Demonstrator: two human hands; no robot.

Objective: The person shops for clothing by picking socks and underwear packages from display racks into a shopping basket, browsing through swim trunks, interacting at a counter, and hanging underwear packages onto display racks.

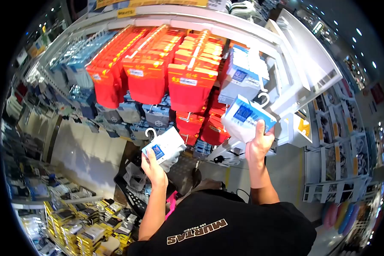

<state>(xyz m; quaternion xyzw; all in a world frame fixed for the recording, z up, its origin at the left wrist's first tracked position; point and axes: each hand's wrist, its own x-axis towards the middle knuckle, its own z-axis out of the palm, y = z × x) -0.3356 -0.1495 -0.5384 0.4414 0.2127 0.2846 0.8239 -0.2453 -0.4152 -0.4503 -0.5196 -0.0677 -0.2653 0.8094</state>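
Observation:
My left hand [154, 171] is closed on the edge of a pack of pale grey socks [171, 147] with a blue-and-white card label and a white hook on top. Farther right and higher, my right hand [259, 144] pinches the card of a second sock pack [243, 121], white with a blue label, its hook sticking up. This second pack is in front of the rack, just below a row of similar hanging packs [242, 79]. The two packs are held apart from each other.
Red sock packs [192, 85] hang in rows from the white display rack [175, 23]. A black basket [132, 194] with packs in it stands below my left arm. Yellow-and-black packs [87, 234] fill a bin at lower left. White shelving [339, 149] stands on the right.

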